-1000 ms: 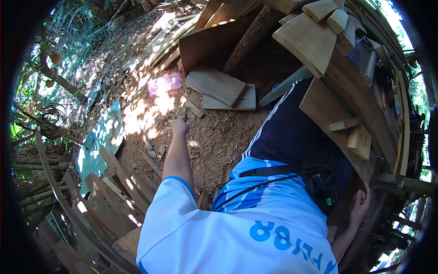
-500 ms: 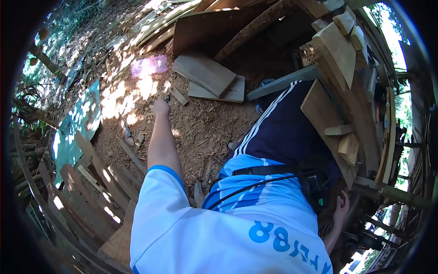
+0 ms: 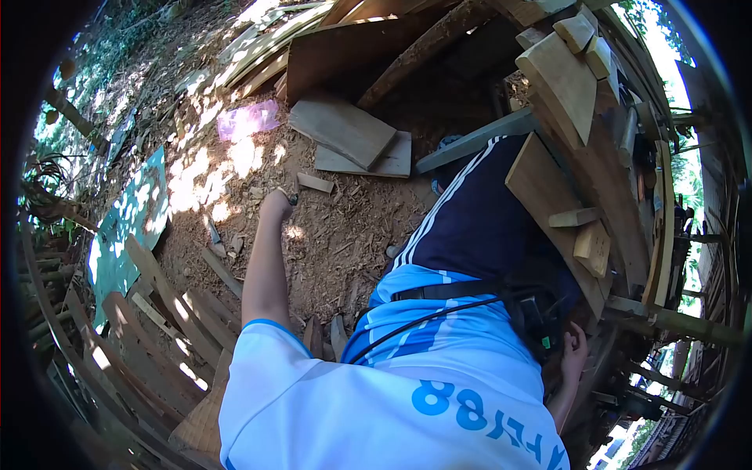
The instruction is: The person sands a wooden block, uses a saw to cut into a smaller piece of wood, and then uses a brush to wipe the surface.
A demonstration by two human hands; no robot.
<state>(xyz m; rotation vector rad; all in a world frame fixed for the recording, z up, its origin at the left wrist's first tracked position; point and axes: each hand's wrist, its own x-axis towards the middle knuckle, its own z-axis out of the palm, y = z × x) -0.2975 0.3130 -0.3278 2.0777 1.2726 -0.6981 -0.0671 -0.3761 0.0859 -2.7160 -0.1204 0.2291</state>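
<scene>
My left hand point(image 3: 275, 206) is stretched out low over the chip-covered ground, its fingers curled closed. A small dark thing point(image 3: 293, 200) shows at its fingertips; its kind cannot be made out. Just beyond lies a short wood block point(image 3: 315, 183), apart from the hand as far as I can see. Farther off, two flat boards point(image 3: 345, 129) lie stacked on the dirt. My right hand point(image 3: 574, 350) hangs by my right hip with loosely bent fingers apart and nothing visible in them, near a black pouch point(image 3: 540, 321) on my belt.
Wood planks point(image 3: 560, 196) and offcuts lean close on my right. Curved slats point(image 3: 149, 337) stand at the left, beside a green sheet point(image 3: 129, 227). A pink plastic bag point(image 3: 247, 121) lies ahead. A larger panel point(image 3: 352, 55) and a log point(image 3: 427, 48) are behind the boards.
The short wood block has turned and shifted closer to me. My left hand has drawn back slightly, and the dark thing now shows at its fingertips. My right hand stays by my hip.
</scene>
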